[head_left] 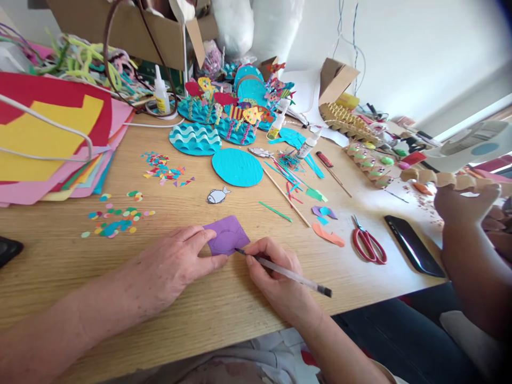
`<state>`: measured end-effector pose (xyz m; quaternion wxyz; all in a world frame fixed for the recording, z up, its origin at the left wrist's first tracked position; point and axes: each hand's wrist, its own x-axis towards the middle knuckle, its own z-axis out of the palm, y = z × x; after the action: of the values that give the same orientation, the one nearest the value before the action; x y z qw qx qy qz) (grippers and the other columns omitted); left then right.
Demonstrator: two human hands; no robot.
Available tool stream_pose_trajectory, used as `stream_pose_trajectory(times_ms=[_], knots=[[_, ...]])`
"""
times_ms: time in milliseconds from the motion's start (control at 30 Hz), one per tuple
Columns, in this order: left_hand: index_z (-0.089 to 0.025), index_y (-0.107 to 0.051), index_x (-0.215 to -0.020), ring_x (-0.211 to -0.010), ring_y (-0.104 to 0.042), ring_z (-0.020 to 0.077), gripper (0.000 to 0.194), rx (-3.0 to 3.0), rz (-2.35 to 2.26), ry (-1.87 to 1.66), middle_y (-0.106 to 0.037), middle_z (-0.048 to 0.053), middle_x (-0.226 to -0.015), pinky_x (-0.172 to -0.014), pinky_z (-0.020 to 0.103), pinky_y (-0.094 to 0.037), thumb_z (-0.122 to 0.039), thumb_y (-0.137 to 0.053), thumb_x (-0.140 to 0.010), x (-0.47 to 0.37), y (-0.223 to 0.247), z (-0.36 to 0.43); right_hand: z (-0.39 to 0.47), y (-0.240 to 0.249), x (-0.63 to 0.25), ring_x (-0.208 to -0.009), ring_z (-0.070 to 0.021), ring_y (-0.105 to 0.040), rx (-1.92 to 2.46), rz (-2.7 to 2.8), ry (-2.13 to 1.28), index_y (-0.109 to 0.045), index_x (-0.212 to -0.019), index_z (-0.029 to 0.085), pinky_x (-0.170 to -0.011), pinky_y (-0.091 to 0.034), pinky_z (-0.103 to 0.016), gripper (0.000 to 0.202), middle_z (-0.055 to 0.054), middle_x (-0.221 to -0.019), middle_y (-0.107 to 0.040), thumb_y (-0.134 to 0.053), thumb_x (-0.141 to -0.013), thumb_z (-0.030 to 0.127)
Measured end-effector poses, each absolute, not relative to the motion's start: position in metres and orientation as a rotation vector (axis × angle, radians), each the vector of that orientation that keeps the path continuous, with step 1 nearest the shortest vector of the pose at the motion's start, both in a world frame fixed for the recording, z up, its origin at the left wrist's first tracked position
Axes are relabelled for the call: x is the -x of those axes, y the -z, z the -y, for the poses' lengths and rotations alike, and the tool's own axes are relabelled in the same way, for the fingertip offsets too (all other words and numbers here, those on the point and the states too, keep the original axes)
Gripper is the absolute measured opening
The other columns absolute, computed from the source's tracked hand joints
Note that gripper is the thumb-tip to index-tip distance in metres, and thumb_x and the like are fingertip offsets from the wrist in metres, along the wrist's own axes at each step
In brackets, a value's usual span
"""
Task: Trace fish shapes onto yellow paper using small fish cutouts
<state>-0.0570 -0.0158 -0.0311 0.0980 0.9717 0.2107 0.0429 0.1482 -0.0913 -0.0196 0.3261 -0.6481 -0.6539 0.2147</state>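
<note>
A piece of purple paper [227,238] lies on the table with a fish outline drawn on it. My left hand [176,258] pins its left edge, thumb and fingers closed at that side. In my right hand [280,272] is a clear pen [294,275] with a dark end cap, its tip touching the paper near the lower right of the outline. Just beyond the paper lies a small grey-white fish cutout [218,196]. A blue oval disc [237,167] rests farther back.
Round confetti [120,216] and small paper snippets [164,169] lie left. Red-handled scissors [368,245], a black phone [414,245] and a wooden stick [287,195] lie right. Glue bottles [309,144] and decorated blue discs stand behind. Another person's hand [466,205] holds a carton strip [444,179].
</note>
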Motion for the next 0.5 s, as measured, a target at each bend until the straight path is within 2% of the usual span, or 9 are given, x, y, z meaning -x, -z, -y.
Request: stream_pose_trajectory(times_ms=[233, 500], knots=[[-0.033, -0.047, -0.123, -0.111, -0.041, 0.024, 0.051, -2.886, -0.628, -0.109, -0.047, 0.005, -0.113, -0.092, 0.038, -0.036, -0.007, -0.031, -0.083, 0.0543, 0.0235, 0.0173, 0.0916, 0.0195, -0.1478, -0.05, -0.0093, -0.049, 1.716, 1.705, -0.565, -0.056, -0.072, 0.019, -0.05, -0.036, -0.02, 0.008, 0.003, -0.057, -0.057, -0.05, -0.074, 0.015], [-0.033, -0.048, -0.123, -0.112, -0.041, 0.0229, 0.045, -2.871, -0.642, -0.115, -0.047, 0.003, -0.118, -0.093, 0.037, -0.035, -0.012, -0.033, -0.087, 0.0569, 0.0315, 0.0165, 0.0903, 0.019, -0.1475, -0.049, -0.0092, -0.048, 1.708, 1.696, -0.555, -0.056, -0.071, 0.019, -0.049, -0.036, -0.02, 0.008, 0.003, -0.056, -0.056, -0.05, -0.073, 0.015]])
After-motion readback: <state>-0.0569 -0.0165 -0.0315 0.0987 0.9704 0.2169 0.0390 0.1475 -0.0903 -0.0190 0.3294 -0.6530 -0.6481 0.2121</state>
